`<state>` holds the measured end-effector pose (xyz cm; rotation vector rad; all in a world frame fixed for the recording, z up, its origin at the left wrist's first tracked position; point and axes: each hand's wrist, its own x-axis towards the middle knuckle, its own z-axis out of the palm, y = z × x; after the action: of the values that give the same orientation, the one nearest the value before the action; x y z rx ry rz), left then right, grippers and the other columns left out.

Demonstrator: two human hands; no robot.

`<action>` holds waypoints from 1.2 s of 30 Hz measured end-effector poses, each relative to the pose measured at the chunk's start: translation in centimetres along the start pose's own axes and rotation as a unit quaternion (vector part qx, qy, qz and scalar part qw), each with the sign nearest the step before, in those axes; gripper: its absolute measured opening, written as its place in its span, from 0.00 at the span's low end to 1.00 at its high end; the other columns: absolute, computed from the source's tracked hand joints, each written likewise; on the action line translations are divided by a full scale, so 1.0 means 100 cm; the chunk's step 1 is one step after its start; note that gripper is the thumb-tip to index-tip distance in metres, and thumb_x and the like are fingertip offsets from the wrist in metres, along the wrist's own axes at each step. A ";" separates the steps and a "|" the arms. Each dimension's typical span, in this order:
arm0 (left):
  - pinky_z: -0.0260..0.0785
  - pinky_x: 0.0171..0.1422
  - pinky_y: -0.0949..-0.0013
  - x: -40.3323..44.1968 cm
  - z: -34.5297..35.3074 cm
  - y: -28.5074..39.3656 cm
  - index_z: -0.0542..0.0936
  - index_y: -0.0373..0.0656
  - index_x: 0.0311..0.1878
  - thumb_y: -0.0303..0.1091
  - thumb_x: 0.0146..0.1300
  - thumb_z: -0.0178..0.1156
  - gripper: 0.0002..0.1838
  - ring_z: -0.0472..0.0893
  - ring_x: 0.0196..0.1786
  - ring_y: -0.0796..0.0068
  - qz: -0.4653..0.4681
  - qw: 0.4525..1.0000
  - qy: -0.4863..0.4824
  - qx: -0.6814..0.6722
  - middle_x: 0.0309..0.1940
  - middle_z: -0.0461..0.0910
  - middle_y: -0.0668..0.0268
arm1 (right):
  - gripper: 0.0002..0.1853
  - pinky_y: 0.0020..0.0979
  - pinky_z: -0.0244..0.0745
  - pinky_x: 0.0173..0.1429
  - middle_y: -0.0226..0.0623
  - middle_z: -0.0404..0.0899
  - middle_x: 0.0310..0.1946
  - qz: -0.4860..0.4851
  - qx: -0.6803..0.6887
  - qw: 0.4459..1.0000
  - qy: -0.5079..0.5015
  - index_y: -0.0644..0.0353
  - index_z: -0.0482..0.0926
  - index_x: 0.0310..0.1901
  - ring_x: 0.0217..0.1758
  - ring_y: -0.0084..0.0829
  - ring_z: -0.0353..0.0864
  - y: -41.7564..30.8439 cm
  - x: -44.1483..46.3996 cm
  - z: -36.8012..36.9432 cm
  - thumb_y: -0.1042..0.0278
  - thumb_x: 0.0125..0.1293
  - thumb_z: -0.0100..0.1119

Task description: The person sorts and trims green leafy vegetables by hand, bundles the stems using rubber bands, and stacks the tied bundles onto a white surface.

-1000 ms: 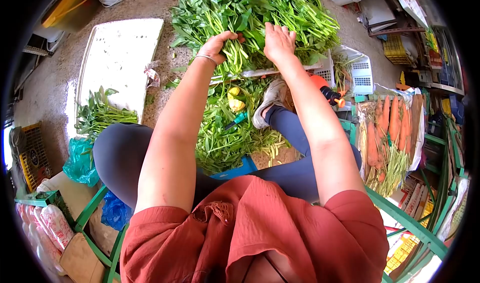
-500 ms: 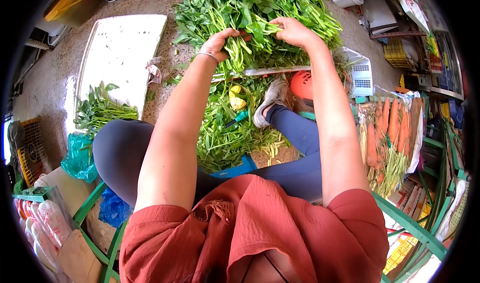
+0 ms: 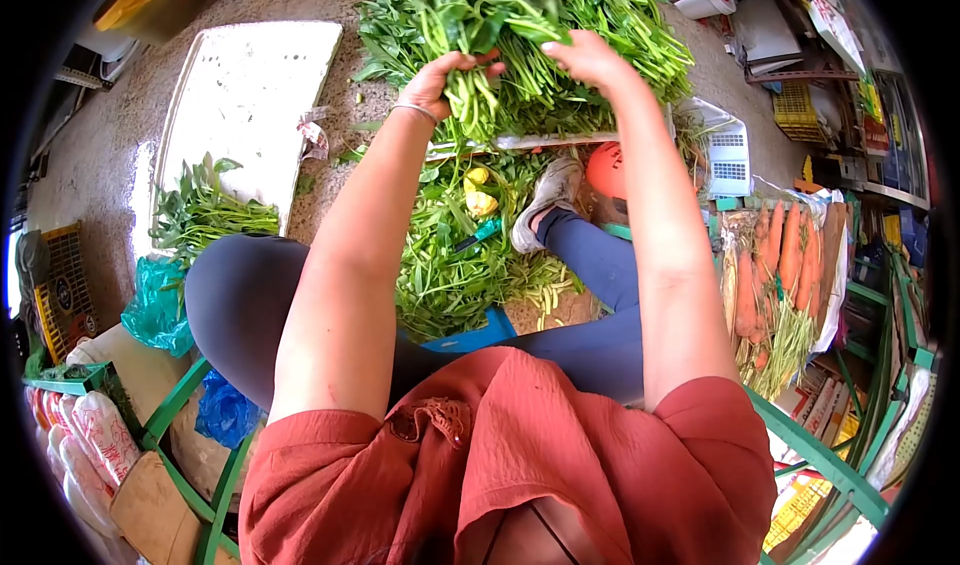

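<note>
A large heap of water spinach (image 3: pixel 620 55), with long green stems and leaves, lies at the top of the view. Over its near side, my left hand (image 3: pixel 437 83) is closed round a bunch of water spinach (image 3: pixel 472 100), cut stem ends pointing toward me. My right hand (image 3: pixel 590 63) is at the heap's middle, fingers pinched at the stems of the greens; its fingertips are partly hidden by leaves. Below both hands, loose leaves and cut stems (image 3: pixel 440 265) lie around yellow pieces (image 3: pixel 480 193) and a teal-handled tool (image 3: pixel 485 231).
A white board (image 3: pixel 250 85) lies at left, with a smaller bunch of greens (image 3: pixel 215 215) at its near end. Carrots (image 3: pixel 785 255) are laid out at right beside a white basket (image 3: pixel 725 155). A red round object (image 3: pixel 605 170) sits near my shoe (image 3: pixel 550 200).
The leafy end of the bunch in my left hand has swung up and left. My right hand has shifted slightly, its fingers curled closer in.
</note>
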<state>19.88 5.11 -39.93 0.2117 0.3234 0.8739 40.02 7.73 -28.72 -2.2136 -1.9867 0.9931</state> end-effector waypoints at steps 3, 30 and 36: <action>0.70 0.53 0.55 -0.009 -0.007 0.004 0.69 0.33 0.49 0.24 0.50 0.51 0.19 0.74 0.51 0.58 0.080 0.992 0.040 -0.093 0.48 0.74 0.57 | 0.17 0.17 0.59 0.25 0.25 0.71 0.22 0.015 0.351 0.933 -0.080 0.61 0.74 0.41 0.19 0.14 0.62 0.017 -0.010 -0.023 0.55 0.61 0.52; 0.74 0.44 0.59 0.004 0.022 -0.013 0.73 0.39 0.35 0.29 0.53 0.57 0.07 0.78 0.32 0.67 -0.014 0.999 0.020 -0.034 0.29 0.76 0.60 | 0.20 0.23 0.61 0.18 0.35 0.73 0.23 -0.005 0.578 0.815 0.036 0.62 0.72 0.39 0.15 0.22 0.67 -0.011 -0.027 0.065 0.53 0.65 0.36; 0.74 0.38 0.65 0.003 0.025 -0.013 0.74 0.41 0.35 0.33 0.53 0.61 0.09 0.77 0.28 0.69 -0.030 0.998 0.046 0.010 0.27 0.77 0.62 | 0.22 0.38 0.68 0.41 0.46 0.74 0.33 -0.021 0.288 0.889 0.355 0.65 0.71 0.38 0.33 0.41 0.74 -0.014 -0.025 0.093 0.49 0.65 0.42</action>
<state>21.93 4.41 -38.08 0.1788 0.4227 0.8229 34.57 2.11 -34.44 -1.8050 -1.2084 0.5303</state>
